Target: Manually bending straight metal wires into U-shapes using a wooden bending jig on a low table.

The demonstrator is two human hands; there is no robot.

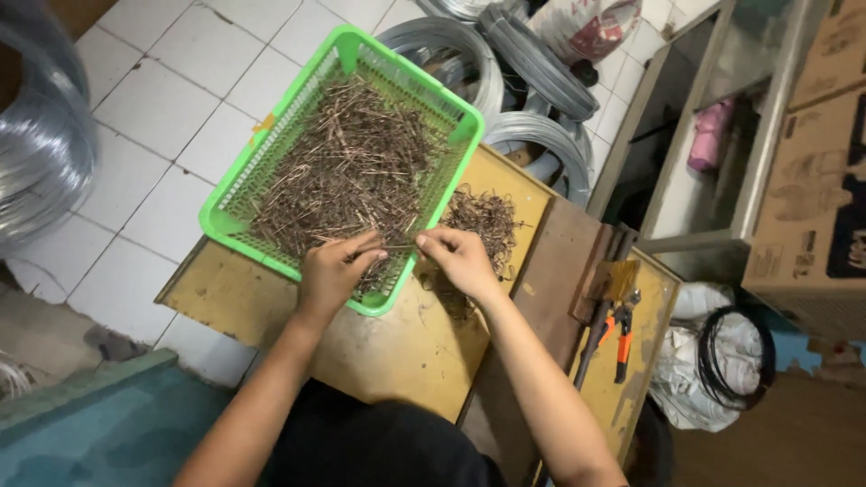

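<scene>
A green plastic basket (242, 180) full of short brown wire pieces (347, 171) rests tilted on a yellow worktable (406, 352). My left hand (332, 271) hovers over the basket's near corner, pinching one end of a thin wire piece (401, 245). My right hand (460, 257) pinches the other end of the same piece, just past the basket's right rim. A heap of bent brown wire loops (487, 216) lies on the table right behind my right hand.
Orange-handled pliers (621, 329) and a dark metal bar (595, 334) lie on the table's right side. Coils of grey wire (532, 135) lie on the white tiled floor behind the table. Another coil (41, 144) is at far left. A shelf and cardboard boxes (816, 180) stand at right.
</scene>
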